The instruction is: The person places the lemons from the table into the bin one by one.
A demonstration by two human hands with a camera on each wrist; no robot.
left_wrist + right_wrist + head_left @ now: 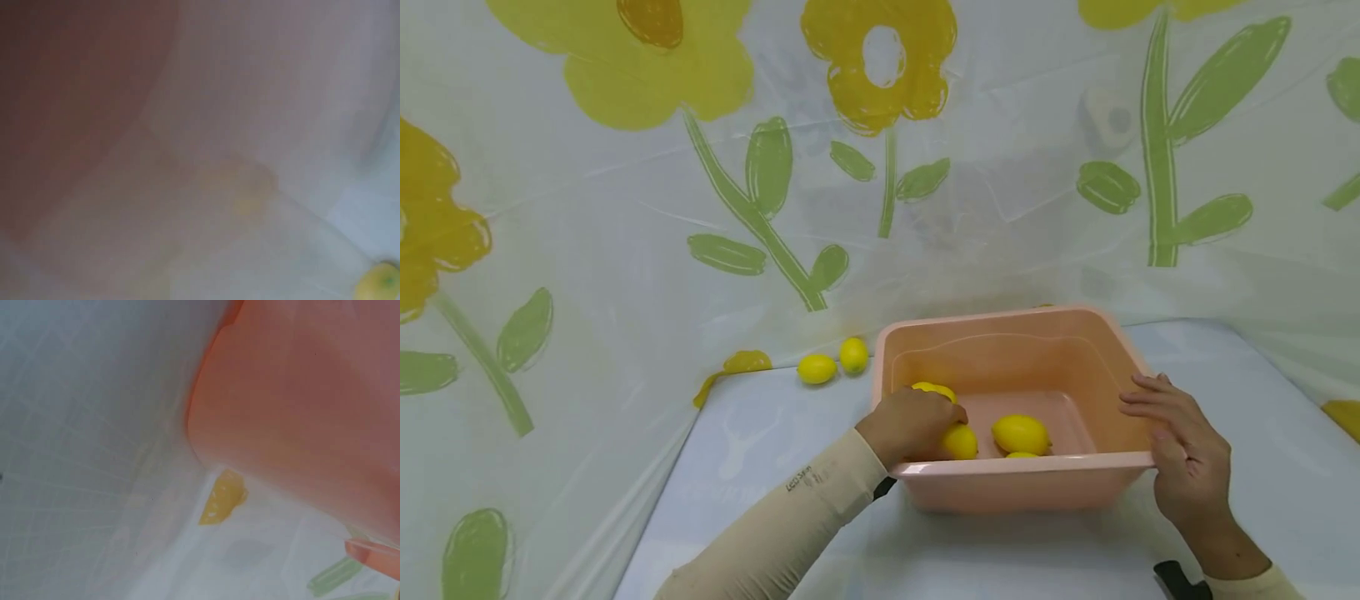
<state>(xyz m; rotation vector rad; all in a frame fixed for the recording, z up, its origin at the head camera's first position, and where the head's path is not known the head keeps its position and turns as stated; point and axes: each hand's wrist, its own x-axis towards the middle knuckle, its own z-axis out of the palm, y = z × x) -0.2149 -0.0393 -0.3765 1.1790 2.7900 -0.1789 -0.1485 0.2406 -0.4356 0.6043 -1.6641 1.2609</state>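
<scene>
A pink plastic basin (pixel 1000 487) stands on the white table with several yellow lemons in it. My left hand (pixel 910 423) reaches over its left front side, fingers curled down at a lemon (pixel 960 442) that it partly covers. Just beyond the knuckles another lemon (pixel 936 389) shows. Further right in the basin lies a lemon (pixel 1020 435), with part of one more (pixel 1022 455) showing above the front rim. My right hand (pixel 1187 450) holds the basin's right rim, its fingers over the edge. In the right wrist view the basin's outer wall (pixel 294 419) fills the upper right.
Two lemons rest on the table left of the basin, one (pixel 817 368) beside the other (pixel 853 355). The left wrist view is blurred, with a lemon (pixel 379 282) in its lower right corner. A white curtain (pixel 1000 208) with printed flowers hangs behind the table.
</scene>
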